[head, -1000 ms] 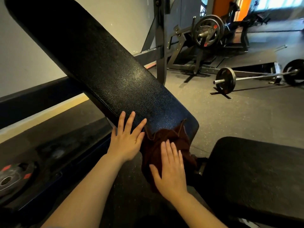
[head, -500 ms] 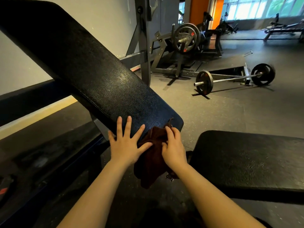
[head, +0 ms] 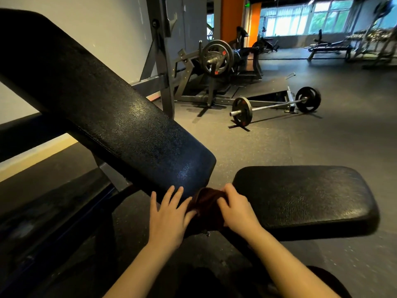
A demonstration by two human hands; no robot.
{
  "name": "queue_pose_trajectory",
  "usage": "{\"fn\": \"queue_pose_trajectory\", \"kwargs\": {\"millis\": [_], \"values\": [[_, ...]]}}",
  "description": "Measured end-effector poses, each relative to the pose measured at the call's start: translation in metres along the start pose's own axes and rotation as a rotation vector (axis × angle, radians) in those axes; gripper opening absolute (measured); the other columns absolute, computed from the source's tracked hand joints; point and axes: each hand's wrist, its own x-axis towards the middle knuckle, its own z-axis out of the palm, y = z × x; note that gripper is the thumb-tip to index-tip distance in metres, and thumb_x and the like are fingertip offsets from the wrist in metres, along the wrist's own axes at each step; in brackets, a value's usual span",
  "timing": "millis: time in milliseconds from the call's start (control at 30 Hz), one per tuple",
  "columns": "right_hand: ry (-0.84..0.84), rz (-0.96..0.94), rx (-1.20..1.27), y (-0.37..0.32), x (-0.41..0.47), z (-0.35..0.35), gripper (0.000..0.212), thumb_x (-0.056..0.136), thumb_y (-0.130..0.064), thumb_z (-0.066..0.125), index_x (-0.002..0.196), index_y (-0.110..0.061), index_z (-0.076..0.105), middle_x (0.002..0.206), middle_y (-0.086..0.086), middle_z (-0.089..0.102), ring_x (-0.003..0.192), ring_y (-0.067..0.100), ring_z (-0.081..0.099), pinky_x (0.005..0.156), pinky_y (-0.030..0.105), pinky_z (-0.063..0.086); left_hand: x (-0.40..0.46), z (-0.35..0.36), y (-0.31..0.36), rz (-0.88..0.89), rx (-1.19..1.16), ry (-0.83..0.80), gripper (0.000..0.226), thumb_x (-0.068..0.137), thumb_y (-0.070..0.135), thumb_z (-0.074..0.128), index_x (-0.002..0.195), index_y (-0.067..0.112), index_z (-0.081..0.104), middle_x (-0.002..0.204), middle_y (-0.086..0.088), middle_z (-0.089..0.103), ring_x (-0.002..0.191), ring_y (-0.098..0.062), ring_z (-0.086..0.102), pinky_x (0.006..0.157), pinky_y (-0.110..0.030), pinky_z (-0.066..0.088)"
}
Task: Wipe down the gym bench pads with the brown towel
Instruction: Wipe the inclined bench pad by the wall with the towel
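The long black back pad (head: 120, 125) of the bench slants down from the upper left to the centre. A shorter black seat pad (head: 305, 196) lies flat to the right of it. The brown towel (head: 206, 208) is bunched in the gap below the back pad's lower end. My right hand (head: 236, 208) grips the towel with curled fingers. My left hand (head: 169, 214) lies beside it with fingers spread, fingertips at the back pad's lower edge, its thumb side touching the towel.
A barbell (head: 275, 106) with plates lies on the dark rubber floor beyond the bench. A plate-loaded machine (head: 217, 59) and a grey upright frame (head: 161, 52) stand behind the back pad. More benches (head: 328, 48) stand by the far windows.
My right hand went from lying flat on the towel to gripping it, and has drawn it down off the back pad's lower end toward the gap. The view has tilted up.
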Motion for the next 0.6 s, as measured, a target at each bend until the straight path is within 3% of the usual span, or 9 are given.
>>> {"fn": "queue_pose_trajectory", "kwargs": {"millis": [100,167,233,300,333,400,467,533,600], "values": [[0.231,-0.08,-0.034,-0.005,-0.026,-0.053,0.006,0.095,-0.019,0.057,0.099,-0.022,0.054,0.086,-0.003,0.062,0.082,0.019,0.06,0.073,0.038,0.047,0.005,-0.013,0.031,0.041,-0.417,0.039,0.047,0.089,0.048,0.039,0.109,0.021,0.072,0.105,0.002,0.072,0.101,-0.026,0.069,0.085,-0.042,0.051],[0.409,-0.154,-0.08,-0.012,-0.04,-0.094,0.013,0.087,-0.009,0.063,0.092,-0.019,0.057,0.082,-0.007,0.058,0.077,0.014,0.054,0.068,0.032,0.037,0.012,-0.028,0.057,0.071,-0.706,0.02,0.045,0.089,0.054,0.036,0.114,0.03,0.064,0.101,0.006,0.072,0.097,-0.021,0.067,0.079,-0.039,0.052],[0.575,-0.25,-0.099,-0.024,-0.044,-0.128,0.018,0.083,-0.001,0.061,0.089,-0.017,0.057,0.081,-0.007,0.056,0.076,0.012,0.05,0.066,0.027,0.032,0.02,-0.047,0.085,0.085,-0.902,0.107,0.027,0.091,0.052,0.042,0.106,0.037,0.059,0.095,0.014,0.071,0.092,-0.007,0.067,0.078,-0.036,0.051],[0.762,-0.34,-0.129,-0.032,-0.041,-0.155,0.021,0.081,0.002,0.059,0.091,-0.016,0.058,0.087,-0.005,0.053,0.078,0.007,0.045,0.066,0.021,0.029,0.031,-0.067,0.113,0.065,-1.085,0.224,0.009,0.098,0.035,0.053,0.105,0.038,0.057,0.093,0.024,0.068,0.092,0.01,0.061,0.076,-0.014,0.046],[0.817,-0.363,-0.142,-0.034,-0.036,-0.167,0.022,0.081,0.003,0.058,0.095,-0.014,0.06,0.093,-0.004,0.051,0.08,0.003,0.042,0.067,0.019,0.028,0.038,-0.073,0.122,0.03,-1.15,0.244,0.012,0.101,0.026,0.054,0.109,0.034,0.057,0.093,0.026,0.066,0.093,0.014,0.059,0.075,-0.007,0.042],[0.799,-0.313,-0.224,-0.029,-0.027,-0.179,0.03,0.082,0.003,0.059,0.11,-0.009,0.059,0.111,0.002,0.047,0.087,0.007,0.042,0.072,0.02,0.029,0.053,-0.073,0.133,-0.043,-1.151,0.221,0.018,0.101,0.024,0.055,0.118,0.028,0.057,0.098,0.024,0.063,0.096,0.01,0.059,0.072,-0.005,0.038],[0.657,-0.186,-0.446,-0.014,-0.022,-0.173,0.035,0.087,-0.004,0.062,0.121,-0.008,0.054,0.133,0.01,0.041,0.103,0.025,0.049,0.075,0.028,0.033,0.065,-0.057,0.132,-0.101,-1.008,0.14,0.032,0.101,0.029,0.054,0.133,0.028,0.051,0.113,0.014,0.063,0.109,-0.009,0.06,0.076,-0.017,0.039],[0.426,-0.06,-0.659,0.012,-0.024,-0.144,0.037,0.091,-0.02,0.062,0.126,-0.01,0.052,0.14,0.012,0.04,0.115,0.034,0.047,0.082,0.037,0.04,0.069,-0.032,0.128,-0.148,-0.814,0.02,0.05,0.1,0.033,0.054,0.148,0.028,0.039,0.137,0.0,0.056,0.126,-0.022,0.051,0.094,-0.031,0.041],[0.179,0.005,-0.751,0.036,-0.033,-0.109,0.042,0.092,-0.035,0.054,0.128,-0.012,0.058,0.135,0.013,0.051,0.12,0.035,0.051,0.096,0.044,0.043,0.063,-0.009,0.133,-0.129,-0.718,-0.01,0.056,0.1,0.035,0.053,0.151,0.024,0.034,0.146,-0.002,0.048,0.134,-0.023,0.042,0.108,-0.042,0.037]]}}
